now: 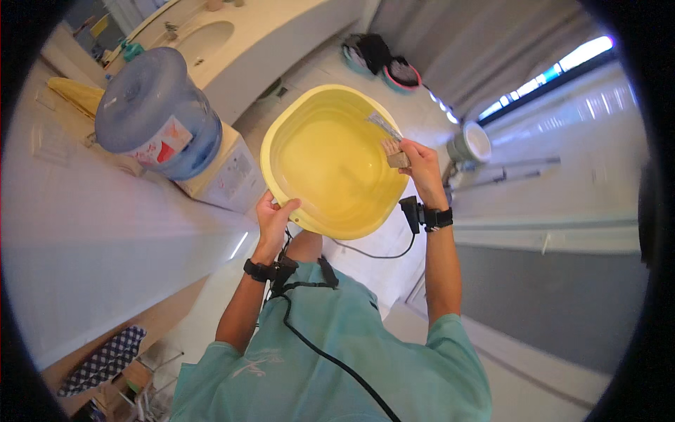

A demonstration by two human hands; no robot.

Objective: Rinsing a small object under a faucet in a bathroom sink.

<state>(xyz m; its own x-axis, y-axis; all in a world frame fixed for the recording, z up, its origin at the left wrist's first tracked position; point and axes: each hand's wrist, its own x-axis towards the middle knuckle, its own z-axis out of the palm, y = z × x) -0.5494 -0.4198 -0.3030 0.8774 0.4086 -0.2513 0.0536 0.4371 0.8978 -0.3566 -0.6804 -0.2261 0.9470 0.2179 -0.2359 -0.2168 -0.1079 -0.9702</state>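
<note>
A yellow plastic basin (337, 158) is held out in front of my body, its open side facing me. At its lower left rim my left hand (274, 216) grips the edge, thumb on the inside. My right hand (422, 169) is at the right rim, pinching a small tan, textured block-like piece (396, 154) that overlaps the basin's inner wall. A silvery-grey strip (384, 126) lies against the wall just above those fingers. Whether the right fingers also grip the rim is hard to see. Both wrists wear black straps with devices.
To the left, a blue water bottle (158, 116) stands on a white dispenser (232, 174). Behind it runs a counter with a sink (205, 42). Tubs holding dark cloth (402, 74) sit on the floor ahead. A bucket (474, 142) stands at right. A black cable (337, 356) crosses my shirt.
</note>
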